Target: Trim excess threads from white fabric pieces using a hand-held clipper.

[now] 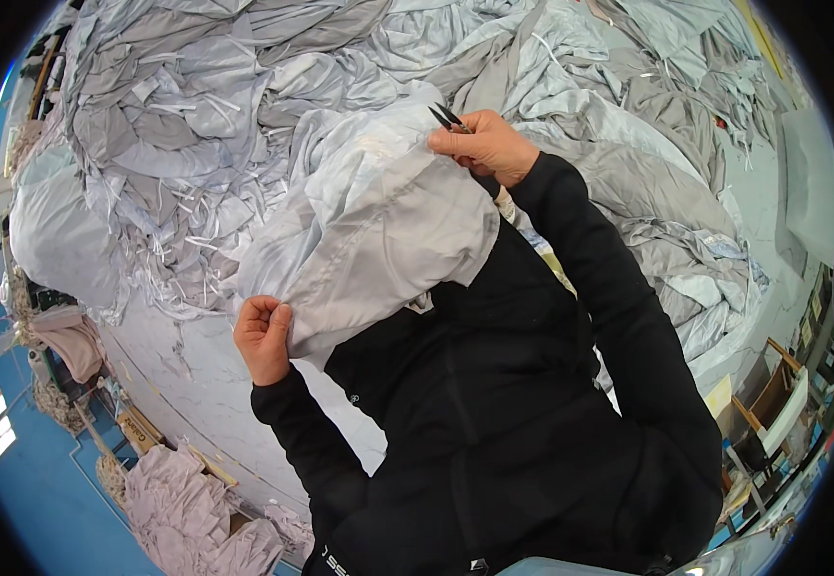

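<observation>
A light grey sewn fabric piece (388,240) with a pale blue-white side is stretched between my two hands, in front of my body. Its lower left edge is pinched between the thumb and fingers of my left hand (263,339). My right hand (489,147) is closed around small dark thread snips (448,118), whose pointed blades stick out past the thumb toward the upper left. That hand is also at the upper right edge of the fabric; whether its fingers grip the cloth too is hidden.
A large heap of grey and pale blue fabric (340,38), with thin white ties, covers the far side of the white marbled table (167,355). Pinkish fabric (181,504) lies piled low at the left. A wooden-edged box (777,398) stands at the right among other items.
</observation>
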`<action>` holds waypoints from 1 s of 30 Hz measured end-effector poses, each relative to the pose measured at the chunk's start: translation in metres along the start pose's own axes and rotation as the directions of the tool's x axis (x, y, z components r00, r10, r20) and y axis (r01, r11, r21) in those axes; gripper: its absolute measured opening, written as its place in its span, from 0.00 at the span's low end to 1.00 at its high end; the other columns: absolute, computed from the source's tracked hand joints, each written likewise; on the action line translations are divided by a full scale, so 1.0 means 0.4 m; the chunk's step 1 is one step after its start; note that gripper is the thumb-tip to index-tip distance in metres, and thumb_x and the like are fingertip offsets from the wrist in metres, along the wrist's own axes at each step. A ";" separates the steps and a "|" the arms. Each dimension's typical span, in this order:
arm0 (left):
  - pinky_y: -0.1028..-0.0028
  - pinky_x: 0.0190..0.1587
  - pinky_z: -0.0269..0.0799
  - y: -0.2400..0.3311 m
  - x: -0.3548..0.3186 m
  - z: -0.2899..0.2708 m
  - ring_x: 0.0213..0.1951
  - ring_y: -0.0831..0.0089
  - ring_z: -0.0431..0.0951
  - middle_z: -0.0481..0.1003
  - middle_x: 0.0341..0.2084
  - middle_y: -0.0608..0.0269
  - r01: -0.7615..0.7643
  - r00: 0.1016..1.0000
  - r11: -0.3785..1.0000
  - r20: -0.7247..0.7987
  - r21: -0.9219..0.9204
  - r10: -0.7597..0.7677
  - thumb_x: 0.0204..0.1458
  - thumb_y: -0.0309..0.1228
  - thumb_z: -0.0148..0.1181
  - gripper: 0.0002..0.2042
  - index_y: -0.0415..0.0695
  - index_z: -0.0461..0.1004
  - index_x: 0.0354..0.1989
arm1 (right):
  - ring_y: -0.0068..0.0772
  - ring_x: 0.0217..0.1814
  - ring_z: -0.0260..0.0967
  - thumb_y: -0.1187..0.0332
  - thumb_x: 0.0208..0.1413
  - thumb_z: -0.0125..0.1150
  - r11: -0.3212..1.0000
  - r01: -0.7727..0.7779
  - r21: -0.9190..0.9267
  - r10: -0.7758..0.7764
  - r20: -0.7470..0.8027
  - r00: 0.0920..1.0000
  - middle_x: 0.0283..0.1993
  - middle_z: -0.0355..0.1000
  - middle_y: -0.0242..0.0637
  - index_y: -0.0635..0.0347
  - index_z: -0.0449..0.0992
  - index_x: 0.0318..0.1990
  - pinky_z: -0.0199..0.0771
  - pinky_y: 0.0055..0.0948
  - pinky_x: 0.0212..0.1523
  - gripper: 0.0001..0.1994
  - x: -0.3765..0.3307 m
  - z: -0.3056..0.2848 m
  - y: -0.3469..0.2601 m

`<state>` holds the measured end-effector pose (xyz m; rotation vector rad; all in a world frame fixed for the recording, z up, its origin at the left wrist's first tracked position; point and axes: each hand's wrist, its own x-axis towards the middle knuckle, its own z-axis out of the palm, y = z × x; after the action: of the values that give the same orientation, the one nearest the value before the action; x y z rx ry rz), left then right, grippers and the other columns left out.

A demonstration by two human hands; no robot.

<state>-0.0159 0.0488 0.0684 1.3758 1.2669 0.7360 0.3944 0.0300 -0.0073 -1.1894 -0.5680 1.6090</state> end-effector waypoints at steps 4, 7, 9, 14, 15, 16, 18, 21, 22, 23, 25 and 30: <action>0.86 0.37 0.63 0.003 0.015 0.005 0.30 0.87 0.69 0.72 0.28 0.74 -0.015 1.000 1.000 -0.002 0.015 0.015 0.54 0.20 0.64 0.06 0.41 0.72 0.37 | 0.10 0.22 0.59 0.66 0.49 0.76 0.994 0.076 -0.081 -0.073 0.047 0.996 0.24 0.70 0.23 0.60 0.79 0.30 0.52 0.16 0.20 0.10 -0.003 -0.013 -0.027; 0.86 0.38 0.64 0.001 0.019 0.007 0.31 0.87 0.70 0.72 0.29 0.74 -0.010 1.000 1.000 0.019 -0.012 0.010 0.54 0.20 0.64 0.06 0.40 0.72 0.37 | 0.13 0.28 0.64 0.68 0.49 0.75 0.975 0.192 -0.108 -0.190 0.036 0.981 0.27 0.71 0.23 0.62 0.80 0.31 0.63 0.17 0.30 0.09 -0.009 -0.006 -0.052; 0.86 0.39 0.64 0.000 0.021 0.011 0.32 0.86 0.71 0.72 0.29 0.74 -0.007 0.999 1.000 0.034 -0.030 0.008 0.54 0.20 0.64 0.07 0.40 0.72 0.37 | 0.13 0.29 0.65 0.69 0.50 0.74 0.968 0.212 -0.132 -0.211 0.024 0.977 0.28 0.72 0.23 0.62 0.79 0.31 0.65 0.17 0.32 0.09 -0.010 -0.006 -0.065; 0.84 0.39 0.65 0.014 0.035 0.034 0.33 0.84 0.72 0.76 0.31 0.71 0.004 0.996 0.994 0.083 0.106 -0.013 0.52 0.21 0.67 0.08 0.36 0.77 0.40 | 0.07 0.21 0.54 0.67 0.53 0.72 0.923 0.315 -0.221 -0.318 0.023 0.948 0.23 0.66 0.17 0.58 0.77 0.31 0.49 0.15 0.21 0.09 0.004 -0.021 -0.064; 0.84 0.39 0.65 0.009 0.036 0.027 0.33 0.84 0.72 0.76 0.31 0.71 0.007 0.996 0.995 0.090 0.102 -0.016 0.52 0.21 0.67 0.08 0.36 0.77 0.40 | 0.07 0.21 0.54 0.66 0.53 0.72 0.912 0.331 -0.242 -0.334 0.030 0.942 0.23 0.66 0.17 0.58 0.77 0.30 0.49 0.15 0.21 0.09 0.005 -0.019 -0.069; 0.84 0.36 0.64 0.004 0.038 0.009 0.31 0.85 0.70 0.76 0.29 0.72 0.015 0.994 0.986 0.106 0.168 -0.033 0.51 0.22 0.69 0.07 0.35 0.78 0.37 | 0.07 0.21 0.54 0.66 0.53 0.72 0.913 0.326 -0.246 -0.331 0.021 0.943 0.23 0.66 0.17 0.58 0.77 0.30 0.49 0.15 0.21 0.09 0.007 -0.018 -0.073; 0.83 0.34 0.63 0.009 0.044 0.010 0.29 0.85 0.68 0.75 0.27 0.73 0.017 0.990 0.973 0.132 0.228 -0.049 0.49 0.22 0.70 0.07 0.35 0.79 0.34 | 0.08 0.22 0.54 0.64 0.53 0.72 0.895 0.358 -0.267 -0.345 0.097 0.934 0.23 0.66 0.18 0.59 0.78 0.30 0.50 0.16 0.22 0.10 0.014 -0.019 -0.082; 0.83 0.32 0.62 0.016 0.056 0.010 0.27 0.86 0.67 0.73 0.24 0.76 -0.042 0.995 0.968 0.094 0.246 0.019 0.49 0.22 0.70 0.06 0.36 0.79 0.32 | 0.08 0.22 0.54 0.63 0.52 0.73 0.898 0.362 -0.251 -0.355 0.074 0.932 0.23 0.67 0.18 0.59 0.78 0.29 0.50 0.17 0.22 0.11 0.021 -0.023 -0.098; 0.83 0.32 0.62 0.021 0.064 0.009 0.27 0.86 0.67 0.73 0.24 0.76 -0.042 0.995 0.969 0.102 0.243 0.018 0.49 0.22 0.70 0.06 0.36 0.79 0.32 | 0.09 0.22 0.54 0.63 0.52 0.73 0.891 0.372 -0.261 -0.366 0.074 0.928 0.23 0.67 0.18 0.59 0.78 0.29 0.50 0.17 0.22 0.10 0.026 -0.026 -0.106; 0.84 0.32 0.62 0.031 0.068 0.009 0.27 0.86 0.67 0.73 0.24 0.76 -0.047 0.996 0.963 0.085 0.265 0.025 0.49 0.23 0.70 0.06 0.37 0.79 0.32 | 0.09 0.22 0.55 0.63 0.52 0.73 0.885 0.367 -0.288 -0.369 0.049 0.928 0.23 0.67 0.19 0.58 0.79 0.29 0.51 0.17 0.21 0.10 0.027 -0.023 -0.114; 0.84 0.30 0.60 0.028 0.080 0.011 0.25 0.87 0.65 0.72 0.23 0.77 -0.066 0.998 0.972 0.021 0.224 0.063 0.52 0.25 0.70 0.06 0.38 0.78 0.31 | 0.09 0.21 0.55 0.63 0.52 0.73 0.886 0.356 -0.298 -0.362 0.036 0.931 0.23 0.68 0.19 0.58 0.79 0.29 0.51 0.17 0.21 0.10 0.031 -0.016 -0.124; 0.85 0.30 0.58 0.024 0.136 0.035 0.25 0.87 0.63 0.69 0.22 0.77 -0.161 0.951 0.942 -0.208 0.293 0.227 0.54 0.27 0.68 0.08 0.38 0.76 0.29 | 0.11 0.23 0.65 0.63 0.53 0.71 0.892 0.367 -0.265 -0.377 0.016 0.926 0.26 0.73 0.23 0.60 0.82 0.38 0.53 0.16 0.21 0.11 0.051 0.001 -0.135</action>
<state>0.0128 0.0976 0.0627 1.6955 1.4762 0.9110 0.4180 0.0692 0.0284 -1.2108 -0.9500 1.2073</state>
